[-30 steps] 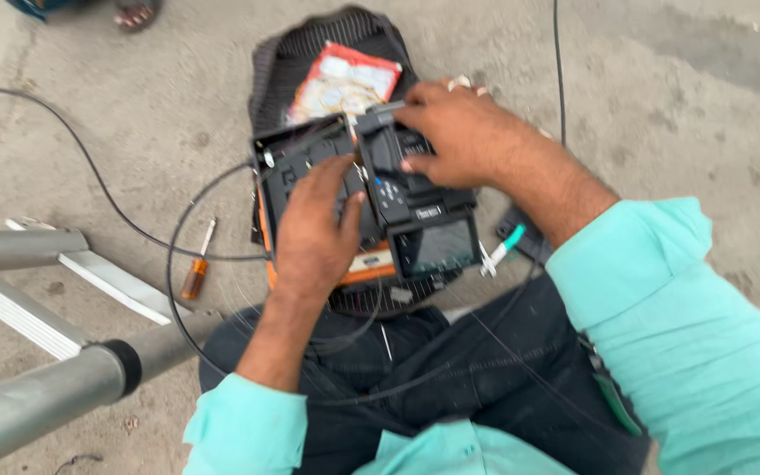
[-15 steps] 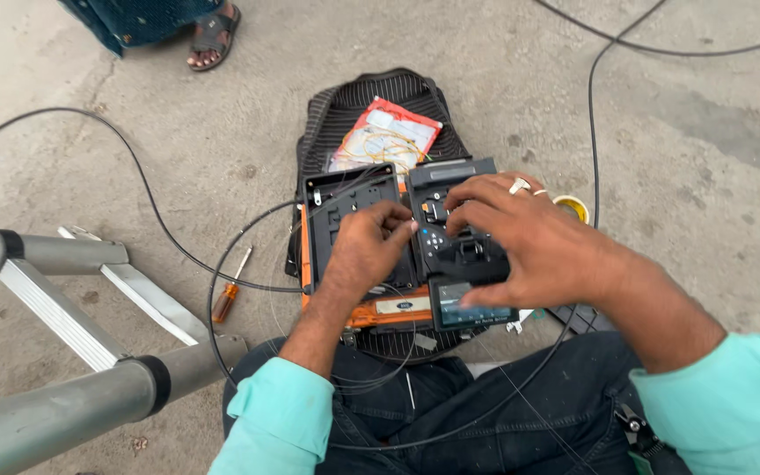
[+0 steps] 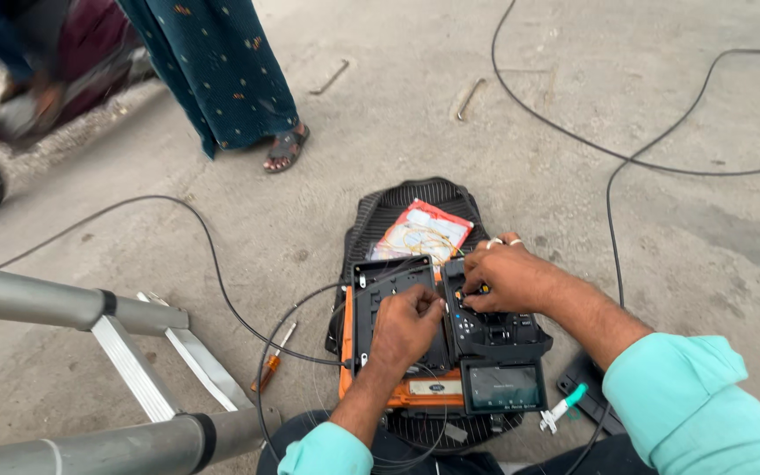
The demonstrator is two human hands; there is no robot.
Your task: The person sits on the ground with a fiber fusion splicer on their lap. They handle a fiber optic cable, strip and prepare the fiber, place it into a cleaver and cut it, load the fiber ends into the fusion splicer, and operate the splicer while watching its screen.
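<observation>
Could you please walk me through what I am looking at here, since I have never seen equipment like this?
This is one picture from a camera worn on a person's head, looking down at their own two hands. The person sits on concrete ground in turquoise sleeves. In front of them, on a black ribbed mat, lies an open black and orange device with a small screen at its near right corner. The left hand pinches something small over the open left half; what it is cannot be told. The right hand rests its fingertips on the right half. A red and white packet lies on the mat. Black cables run across the ground, an orange-handled screwdriver lies left, and a metal ladder is further left. Another person's sandalled foot stands beyond.
</observation>
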